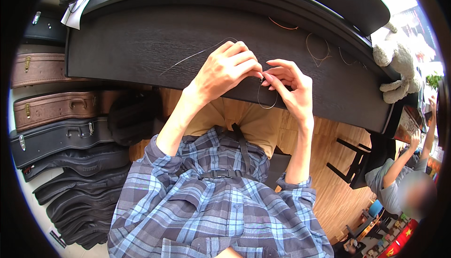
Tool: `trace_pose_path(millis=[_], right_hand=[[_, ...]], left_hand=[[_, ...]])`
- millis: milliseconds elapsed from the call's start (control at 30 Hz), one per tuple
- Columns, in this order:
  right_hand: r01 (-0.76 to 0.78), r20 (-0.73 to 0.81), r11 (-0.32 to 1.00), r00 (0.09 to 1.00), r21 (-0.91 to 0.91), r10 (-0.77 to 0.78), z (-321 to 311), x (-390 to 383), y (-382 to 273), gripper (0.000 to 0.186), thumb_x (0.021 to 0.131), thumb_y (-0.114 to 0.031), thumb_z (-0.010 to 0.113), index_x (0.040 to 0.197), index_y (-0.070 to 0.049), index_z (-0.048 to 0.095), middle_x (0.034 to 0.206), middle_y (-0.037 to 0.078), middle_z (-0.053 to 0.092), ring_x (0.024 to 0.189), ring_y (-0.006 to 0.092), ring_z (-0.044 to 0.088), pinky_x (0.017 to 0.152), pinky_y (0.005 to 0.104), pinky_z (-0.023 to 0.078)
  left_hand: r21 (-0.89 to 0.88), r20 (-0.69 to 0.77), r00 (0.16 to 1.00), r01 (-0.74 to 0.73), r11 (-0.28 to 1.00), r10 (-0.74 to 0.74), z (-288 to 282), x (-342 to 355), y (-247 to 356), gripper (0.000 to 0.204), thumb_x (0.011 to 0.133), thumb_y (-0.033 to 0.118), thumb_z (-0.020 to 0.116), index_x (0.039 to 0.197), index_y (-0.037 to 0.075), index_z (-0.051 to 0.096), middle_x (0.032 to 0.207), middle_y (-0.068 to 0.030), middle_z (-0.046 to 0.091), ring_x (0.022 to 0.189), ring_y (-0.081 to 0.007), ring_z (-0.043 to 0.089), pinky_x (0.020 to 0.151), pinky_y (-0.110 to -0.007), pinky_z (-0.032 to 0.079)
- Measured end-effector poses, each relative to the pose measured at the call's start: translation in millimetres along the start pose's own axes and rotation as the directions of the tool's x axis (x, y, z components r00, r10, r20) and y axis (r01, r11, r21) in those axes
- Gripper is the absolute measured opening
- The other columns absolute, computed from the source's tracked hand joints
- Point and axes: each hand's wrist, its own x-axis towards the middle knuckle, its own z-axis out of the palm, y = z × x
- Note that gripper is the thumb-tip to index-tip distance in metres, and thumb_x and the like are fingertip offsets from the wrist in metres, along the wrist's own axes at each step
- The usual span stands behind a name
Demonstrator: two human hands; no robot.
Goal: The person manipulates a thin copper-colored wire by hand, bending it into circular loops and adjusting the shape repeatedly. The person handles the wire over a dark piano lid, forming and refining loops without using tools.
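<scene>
Over the near edge of a long black wood-grained top (127,37), my two hands meet fingertip to fingertip. My left hand (228,69) is closed in a pinch on a thin wire string (191,54), whose long end trails off to the left above the top. A small loop of the string (268,107) hangs below the fingertips. Thumb and forefinger of my right hand (295,87) pinch the string at the same spot, its other fingers loosely curled. The exact bit between the fingertips is too small to make out.
Further right on the top lie a loose loop of thin string (318,60) and a short orange-coloured strand (283,25). A grey plush toy (399,63) sits at the right end. Instrument cases (54,110) line the left. At right are a black stool (350,161) and another person (387,180).
</scene>
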Motion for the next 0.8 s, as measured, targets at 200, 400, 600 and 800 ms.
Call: trace_pose_path(millis=[200,400,600,800], right_hand=[[0.025,-0.047,1.000,0.999,0.006,-0.025,1.4,-1.2,1.0,0.025,0.094,-0.001,0.072,0.119,0.000,0.067,0.094,0.009,0.077,0.084,0.0150,0.076,0.071,0.0252,0.061],[0.036,-0.018,0.999,0.999,-0.029,-0.037,1.2,-1.6,1.1,0.025,0.094,-0.001,0.072,0.119,-0.001,0.068,0.094,0.009,0.077,0.084,0.0151,0.076,0.072,0.0255,0.061],[0.059,0.032,0.997,0.998,-0.054,-0.057,1.7,-2.6,1.1,0.026,0.094,-0.002,0.071,0.120,-0.003,0.068,0.093,0.009,0.077,0.084,0.0155,0.076,0.073,0.0255,0.061],[0.062,0.063,0.997,0.996,-0.051,-0.058,0.4,-2.6,0.0,0.028,0.095,-0.002,0.071,0.122,-0.004,0.066,0.093,0.009,0.077,0.083,0.0159,0.077,0.073,0.0257,0.061]], left_hand=[[0.012,-0.005,1.000,-0.004,1.000,0.004,-0.8,0.2,0.2,0.017,0.081,0.023,0.080,0.086,0.013,0.067,0.085,0.0027,0.065,0.085,-0.0176,0.061,0.077,-0.032,0.052],[0.012,-0.003,1.000,-0.003,1.000,0.003,-1.3,-0.2,0.1,0.017,0.082,0.023,0.080,0.086,0.012,0.067,0.085,0.0023,0.064,0.085,-0.0179,0.061,0.078,-0.032,0.052],[0.028,0.021,1.000,-0.017,0.999,0.017,-0.6,-1.1,1.1,0.018,0.082,0.023,0.080,0.089,0.012,0.067,0.086,0.0016,0.063,0.086,-0.0181,0.062,0.079,-0.033,0.053],[0.005,0.041,0.999,-0.009,1.000,0.009,-1.7,-1.5,1.8,0.021,0.081,0.022,0.080,0.094,0.011,0.067,0.093,0.0007,0.065,0.090,-0.0191,0.063,0.082,-0.033,0.054]])
